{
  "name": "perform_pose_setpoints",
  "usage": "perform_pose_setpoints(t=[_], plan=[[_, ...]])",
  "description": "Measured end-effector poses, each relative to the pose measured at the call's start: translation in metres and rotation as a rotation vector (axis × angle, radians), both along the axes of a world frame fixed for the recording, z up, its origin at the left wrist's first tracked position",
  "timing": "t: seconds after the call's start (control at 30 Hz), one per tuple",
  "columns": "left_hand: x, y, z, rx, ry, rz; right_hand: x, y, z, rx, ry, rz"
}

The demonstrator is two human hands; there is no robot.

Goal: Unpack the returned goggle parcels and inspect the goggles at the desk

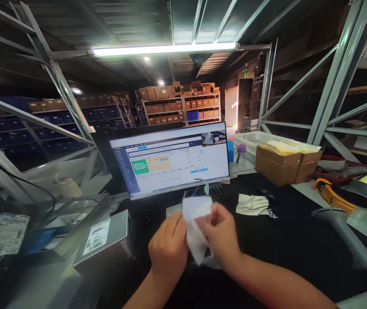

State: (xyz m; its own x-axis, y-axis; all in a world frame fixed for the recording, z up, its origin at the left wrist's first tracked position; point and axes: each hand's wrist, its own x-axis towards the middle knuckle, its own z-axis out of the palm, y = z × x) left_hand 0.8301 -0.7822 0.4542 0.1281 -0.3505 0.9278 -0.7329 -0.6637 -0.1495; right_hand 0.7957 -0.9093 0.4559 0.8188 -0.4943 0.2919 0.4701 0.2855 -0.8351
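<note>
In front of the monitor (170, 163), my two hands hold a small white sheet (198, 214), perhaps paper or a label; it hangs bent between them. Closed around its left side is my left hand (168, 244). My right hand (222, 234) pinches its right edge between thumb and fingers. A thin, pale blue curved thing (206, 189) shows just above the sheet, and I cannot make out what it is. Behind the hands lies the dark keyboard (160, 208), partly hidden. A grey printed box (106, 244) with a white label stands left of my left hand.
A folded cream cloth (252, 204) lies on the black desk mat (267, 249). Farther right are a barcode scanner (344, 236) and an orange tape dispenser (334, 196). Cardboard boxes (278, 165), a white basket (247, 143) and a purple-capped bottle (241, 155) stand behind. Plastic-wrapped packages (6, 234) crowd the left.
</note>
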Motion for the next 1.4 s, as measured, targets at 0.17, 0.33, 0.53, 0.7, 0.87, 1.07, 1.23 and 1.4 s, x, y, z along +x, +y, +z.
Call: perform_pose_setpoints(t=[0.17, 0.33, 0.53, 0.7, 0.87, 1.07, 1.23, 1.4], plan=[[0.001, 0.002, 0.003, 0.004, -0.028, -0.038, -0.003, -0.005, 0.006, -0.029, 0.066, 0.095], [0.002, 0.000, 0.005, 0.064, -0.024, -0.187, 0.003, -0.048, 0.037, 0.197, 0.100, 0.303], [0.002, 0.004, 0.008, 0.037, 0.093, -0.109, 0.005, -0.103, 0.042, -0.392, 0.184, 0.143], [-0.003, 0.005, 0.011, 0.042, 0.106, -0.122, -0.016, -0.110, 0.043, -0.933, 0.018, -0.747], [-0.007, 0.005, 0.014, 0.033, 0.129, -0.144, -0.020, -0.063, 0.033, -1.334, -0.444, -0.576], [0.002, 0.013, 0.013, -0.034, 0.079, -0.116, -0.023, -0.009, 0.009, -1.562, -0.559, -0.362], [0.007, 0.014, 0.013, -0.022, 0.034, -0.155, -0.025, -0.013, 0.013, -1.544, -0.546, -0.354], [0.005, 0.009, 0.014, 0.047, 0.038, -0.154, -0.010, -0.047, 0.024, -1.419, -0.354, -0.269]])
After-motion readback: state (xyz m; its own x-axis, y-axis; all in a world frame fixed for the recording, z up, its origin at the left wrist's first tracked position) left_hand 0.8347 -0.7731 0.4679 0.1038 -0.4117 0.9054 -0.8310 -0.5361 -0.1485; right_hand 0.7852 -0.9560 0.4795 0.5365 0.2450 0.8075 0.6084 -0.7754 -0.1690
